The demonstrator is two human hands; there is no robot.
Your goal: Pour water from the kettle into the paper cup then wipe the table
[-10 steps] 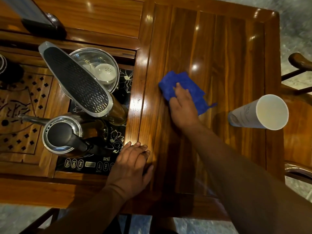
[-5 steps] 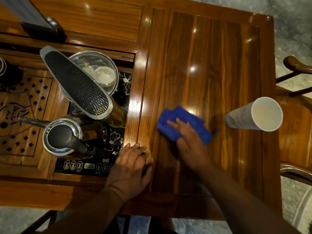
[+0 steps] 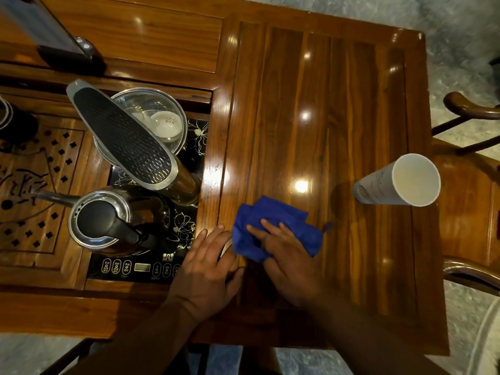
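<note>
A crumpled blue cloth [image 3: 273, 216] lies on the glossy wooden table [image 3: 338, 117] near its front edge. My right hand [image 3: 286, 253] presses flat on the cloth, fingers spread over it. Just to its left, my left hand [image 3: 208, 263] rests palm down on the table's raised rail, holding nothing. The steel kettle [image 3: 100, 220] with its black lid and handle sits on the black induction panel at the left. The white paper cup [image 3: 400, 182] stands upright at the table's right edge.
A tall silver and black faucet head [image 3: 121, 136] leans over a steel bowl [image 3: 151, 117] holding small white cups. A carved wooden tea tray [image 3: 35, 190] lies at far left. A dark device [image 3: 54, 41] sits at the back left. A chair armrest [image 3: 470, 106] stands to the right.
My right hand has dragged the blue cloth from the table's middle toward me and leftward, ending beside my left hand. The left hand, kettle and cup stayed put.
</note>
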